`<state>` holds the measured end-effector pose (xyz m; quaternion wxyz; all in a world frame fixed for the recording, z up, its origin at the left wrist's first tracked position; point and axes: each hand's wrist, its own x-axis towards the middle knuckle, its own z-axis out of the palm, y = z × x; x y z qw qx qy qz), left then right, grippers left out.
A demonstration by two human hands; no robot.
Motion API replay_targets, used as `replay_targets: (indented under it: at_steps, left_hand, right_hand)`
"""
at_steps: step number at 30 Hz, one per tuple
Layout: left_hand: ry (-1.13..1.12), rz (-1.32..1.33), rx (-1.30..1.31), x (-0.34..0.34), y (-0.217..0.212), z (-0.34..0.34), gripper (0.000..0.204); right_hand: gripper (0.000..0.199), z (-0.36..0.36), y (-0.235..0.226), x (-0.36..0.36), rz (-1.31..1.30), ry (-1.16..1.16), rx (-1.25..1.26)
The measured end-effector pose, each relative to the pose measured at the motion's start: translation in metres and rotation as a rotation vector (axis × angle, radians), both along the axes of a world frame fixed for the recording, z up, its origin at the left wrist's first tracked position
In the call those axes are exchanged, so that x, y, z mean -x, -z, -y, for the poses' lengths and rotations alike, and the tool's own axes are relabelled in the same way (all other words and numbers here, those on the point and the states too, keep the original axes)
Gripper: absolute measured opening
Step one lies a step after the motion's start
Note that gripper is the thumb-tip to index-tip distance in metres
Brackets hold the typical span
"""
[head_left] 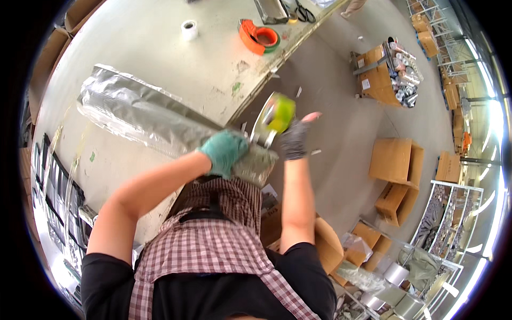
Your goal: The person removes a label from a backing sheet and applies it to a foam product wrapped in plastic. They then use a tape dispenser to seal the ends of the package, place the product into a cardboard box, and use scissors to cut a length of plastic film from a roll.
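Note:
A long grey bundle in clear, shiny plastic (144, 114) lies across the table, its near end jutting past the table edge close to my body. My left hand (225, 153), in a green glove, is closed around this bundle near that end. Just beyond the end, my right hand (294, 140), in a dark grey glove with a bare thumb sticking out, grips a tape dispenser (276, 118). The dispenser is yellow-green with a metal-looking front and is smeared by motion. Its lower part sits beside the bundle's end; whether tape touches the plastic, I cannot tell.
An orange tape dispenser (258, 37), a white tape roll (189, 30) and black scissors (304, 13) lie on the table (213, 64). Dark strips (58, 186) sit at the left. Cardboard boxes (392, 160) and a filled carton (376, 74) stand on the floor at the right.

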<state>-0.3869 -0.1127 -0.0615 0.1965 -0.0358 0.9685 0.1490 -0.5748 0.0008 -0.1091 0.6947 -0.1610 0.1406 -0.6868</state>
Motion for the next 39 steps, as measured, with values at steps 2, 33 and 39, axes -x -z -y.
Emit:
replay_targets:
  at_steps: [2,33,39]
  left_hand:
    - [-0.136,0.194,0.043,0.032,-0.04,0.022,0.097]
    - [-0.705,-0.391,0.082,-0.132,0.022,0.156,0.042]
    - [-1.552,-0.165,0.524,-0.27,0.001,0.24,0.053]
  right_hand:
    - [0.113,-0.014,-0.098,-0.021,-0.174,0.22,-0.156]
    - [0.029,0.198,-0.023,0.002,-2.115,0.608,0.279]
    - [0.063,0.007,0.108,0.086,-0.372,-0.036,-0.775]
